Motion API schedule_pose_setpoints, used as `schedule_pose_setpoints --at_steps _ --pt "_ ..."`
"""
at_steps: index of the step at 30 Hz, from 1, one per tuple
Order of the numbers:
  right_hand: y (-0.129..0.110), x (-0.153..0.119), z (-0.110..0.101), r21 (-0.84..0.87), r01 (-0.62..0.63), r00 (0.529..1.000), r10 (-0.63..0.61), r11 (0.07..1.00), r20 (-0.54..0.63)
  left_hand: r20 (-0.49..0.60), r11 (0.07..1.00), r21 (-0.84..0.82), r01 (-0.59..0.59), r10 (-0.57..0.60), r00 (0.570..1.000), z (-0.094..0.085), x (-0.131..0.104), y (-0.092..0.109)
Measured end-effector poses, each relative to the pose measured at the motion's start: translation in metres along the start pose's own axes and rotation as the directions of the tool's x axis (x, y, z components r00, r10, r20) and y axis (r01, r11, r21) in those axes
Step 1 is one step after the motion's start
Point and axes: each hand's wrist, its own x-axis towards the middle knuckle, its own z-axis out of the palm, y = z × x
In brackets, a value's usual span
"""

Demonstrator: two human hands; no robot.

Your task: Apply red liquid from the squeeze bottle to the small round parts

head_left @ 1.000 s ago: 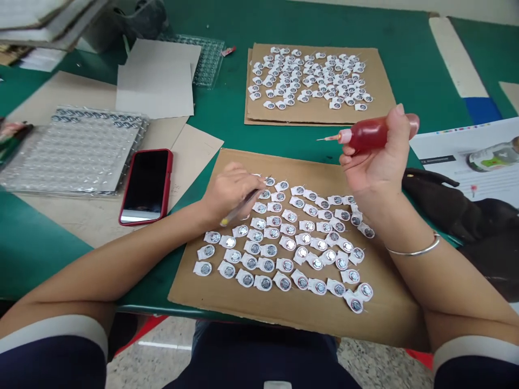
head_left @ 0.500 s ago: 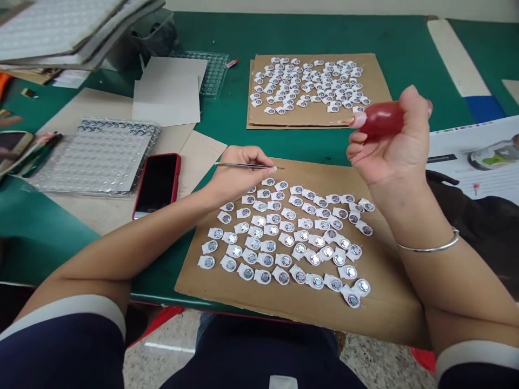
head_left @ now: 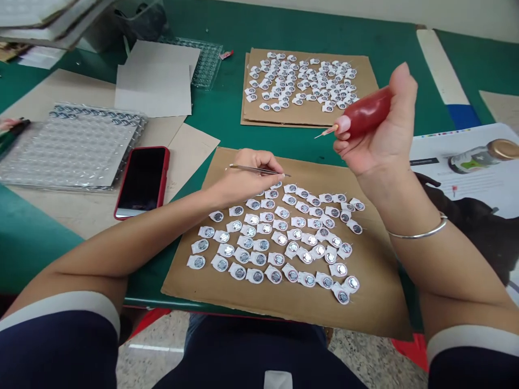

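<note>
My left hand (head_left: 253, 173) is closed on thin metal tweezers (head_left: 253, 169), low over the upper part of a brown cardboard sheet (head_left: 227, 289). Rows of small white tabs with round silver discs (head_left: 273, 274) lie on that sheet. Raised above the sheet's far right, my right hand (head_left: 383, 135) grips a red squeeze bottle (head_left: 370, 112). Its fine needle tip points left and slightly down, apart from the tabs. Whether the tweezers hold anything is too small to tell.
A second cardboard stack (head_left: 367, 73) with similar tabs lies farther back. At left are a red-cased phone (head_left: 141, 181), bubble-wrapped sheets (head_left: 89, 146) and grey cards (head_left: 154, 89). A printed page (head_left: 438, 156) and dark cloth (head_left: 470, 216) lie at right.
The bottle's tip has tilted downward, and my right hand has moved slightly left. My left hand still holds the tweezers, shifted a little right and down. The camera view has shifted.
</note>
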Motion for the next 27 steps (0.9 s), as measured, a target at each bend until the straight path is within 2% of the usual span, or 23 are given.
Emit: schedule_pose_setpoints --at_steps 3,4,8,10,14,18,20,22,25,27 --pt "0.008 -0.002 0.013 0.226 -0.092 0.995 0.101 0.970 -0.024 0.025 0.993 0.114 0.002 -0.005 1.000 -0.001 -0.005 -0.006" --pt "0.011 -0.003 0.018 0.244 -0.073 0.996 0.085 0.967 -0.037 0.018 0.989 0.151 -0.001 -0.002 1.000 -0.002 -0.007 -0.009" --pt "0.024 -0.006 0.036 0.206 -0.032 0.996 0.049 0.978 -0.077 -0.047 0.975 0.222 -0.001 0.012 0.999 -0.004 -0.008 -0.020" --pt "0.029 -0.009 0.043 0.172 0.004 0.995 0.013 0.985 -0.100 -0.024 0.973 0.231 0.001 0.005 1.000 -0.003 -0.007 -0.027" --pt "0.034 -0.017 0.052 0.086 0.155 0.981 -0.143 0.984 -0.130 0.049 0.976 0.216 0.001 -0.012 0.999 0.001 -0.005 -0.034" --pt "0.036 -0.023 0.055 0.059 0.185 0.979 -0.178 0.981 -0.100 0.071 0.987 0.161 -0.007 -0.005 0.997 0.002 -0.007 -0.032" --pt "0.036 -0.025 0.054 0.033 0.201 0.976 -0.197 0.979 -0.094 0.079 0.984 0.175 -0.044 0.030 0.996 -0.001 -0.008 -0.029" --pt "0.036 -0.026 0.053 -0.024 0.190 0.978 -0.192 0.981 -0.078 0.079 0.964 0.232 -0.128 0.113 0.990 -0.005 -0.010 -0.028" --pt "0.037 -0.028 0.051 -0.110 0.153 0.987 -0.158 0.982 -0.037 0.110 0.909 0.324 -0.262 0.239 0.965 -0.010 -0.011 -0.027" --pt "0.038 -0.029 0.050 -0.146 0.153 0.988 -0.157 0.977 -0.015 0.140 0.887 0.341 -0.312 0.280 0.950 -0.011 -0.011 -0.029"
